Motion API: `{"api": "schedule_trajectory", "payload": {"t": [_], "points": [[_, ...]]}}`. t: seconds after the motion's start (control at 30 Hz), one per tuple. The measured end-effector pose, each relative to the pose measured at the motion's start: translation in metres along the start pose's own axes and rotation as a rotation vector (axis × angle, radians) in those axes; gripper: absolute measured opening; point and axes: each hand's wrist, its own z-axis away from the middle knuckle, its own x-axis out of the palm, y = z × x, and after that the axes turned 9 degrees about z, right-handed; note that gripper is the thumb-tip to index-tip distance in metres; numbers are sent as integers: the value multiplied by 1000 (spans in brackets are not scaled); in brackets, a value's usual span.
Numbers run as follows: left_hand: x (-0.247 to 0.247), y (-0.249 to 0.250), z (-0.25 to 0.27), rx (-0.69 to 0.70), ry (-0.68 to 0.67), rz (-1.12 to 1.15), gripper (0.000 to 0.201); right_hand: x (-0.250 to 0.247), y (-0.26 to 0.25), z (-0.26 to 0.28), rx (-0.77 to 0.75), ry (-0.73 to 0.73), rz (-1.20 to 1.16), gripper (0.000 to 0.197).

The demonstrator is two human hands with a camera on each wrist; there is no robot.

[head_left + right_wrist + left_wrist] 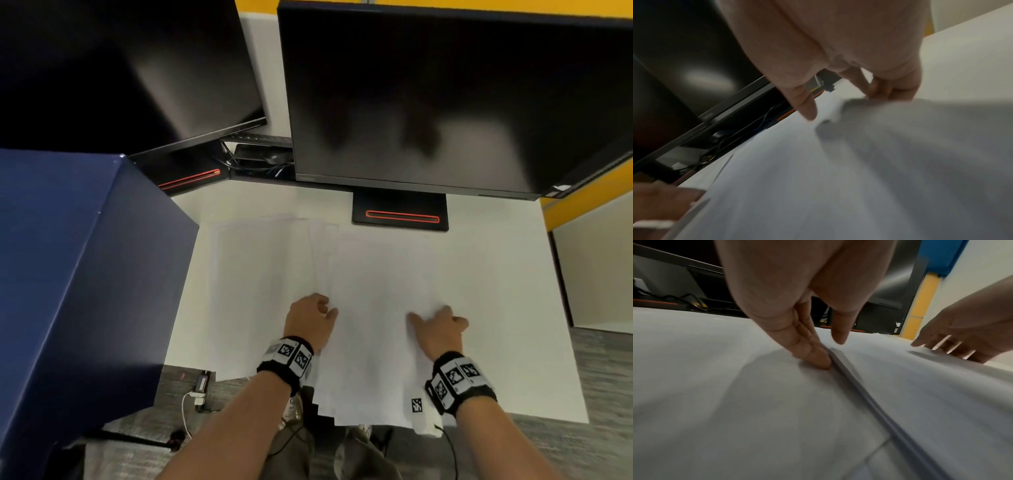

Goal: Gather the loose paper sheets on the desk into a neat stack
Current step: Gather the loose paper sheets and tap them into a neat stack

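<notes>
Several white sheets lie spread over the white desk (496, 308). A paper stack (370, 342) (920, 394) (838, 178) lies between my hands and hangs over the desk's front edge. More loose sheets (260, 274) (715, 369) lie under it and to its left. My left hand (327, 306) (828, 352) presses straight fingertips (813, 358) against the stack's left edge, its thumb hovering above. My right hand (435, 317) (844, 104) grips the stack's right edge, with the thumb on top and curled fingers (890, 91) at the edge. There the paper bows upward.
Two dark monitors (428, 102) (120, 68) stand at the back, one on a black base (400, 216) just beyond the sheets. Cables (260, 161) lie between them. A tall blue box (78, 274) borders the desk's left side. A small black-and-white marker (416, 405) sits near the front edge.
</notes>
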Motion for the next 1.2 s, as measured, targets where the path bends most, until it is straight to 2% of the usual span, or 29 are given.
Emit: {"api": "schedule_trajectory", "payload": {"t": [0.03,0.1,0.13,0.17,0.2,0.23,0.27,0.33,0.4,0.43,0.5,0.57,0.63,0.73,0.87,0.93,1.0,1.03,1.07,1.1,1.17,1.2], "points": [[-6,-7,1,25,44,-22,33,5,3,5,-49,-32,34,85],[-35,-23,-6,31,305,-143,43,14,7,12,-107,-46,100,89],[-55,-33,-14,-34,443,-194,53,16,7,14,-118,-39,114,90],[-76,-41,-20,-165,533,-217,65,17,8,15,-121,-30,113,91],[-95,-46,-24,-307,570,-214,77,16,7,16,-119,-23,105,92],[-108,-48,-28,-403,557,-198,87,16,6,17,-116,-20,99,94],[-117,-49,-32,-440,525,-170,93,16,4,19,-117,-23,100,96],[-123,-48,-41,-440,478,-56,96,17,0,24,-135,-24,121,102],[-127,-48,-47,-462,449,102,87,19,-4,29,-156,-20,154,106],[-129,-49,-48,-463,418,151,77,19,-5,30,-162,-16,164,106],[-132,-47,-46,-365,333,171,50,19,-6,32,-159,-4,179,106],[-134,-36,-36,-204,291,154,34,19,-7,32,-154,6,186,107],[-141,-18,-21,-53,295,86,33,20,-7,31,-149,0,191,108],[-165,10,7,119,390,-11,36,20,-8,29,-142,-15,193,109],[-209,54,50,265,523,91,32,17,-9,29,-148,-38,196,112],[-226,69,62,298,505,173,27,13,-12,32,-131,-39,273,114],[-230,78,64,301,437,233,26,7,-18,37,-182,71,327,110],[-228,80,63,299,401,277,26,2,-23,40,-258,135,249,104],[-221,77,57,275,372,316,27,-4,-30,45,-350,141,72,92],[-211,74,50,252,342,345,27,-11,-38,51,-433,50,-200,78],[-183,65,38,215,289,344,24,-24,-52,64,-463,-331,-828,57],[-167,61,32,192,256,320,22,-28,-54,65,-430,-507,-1056,60]]}}
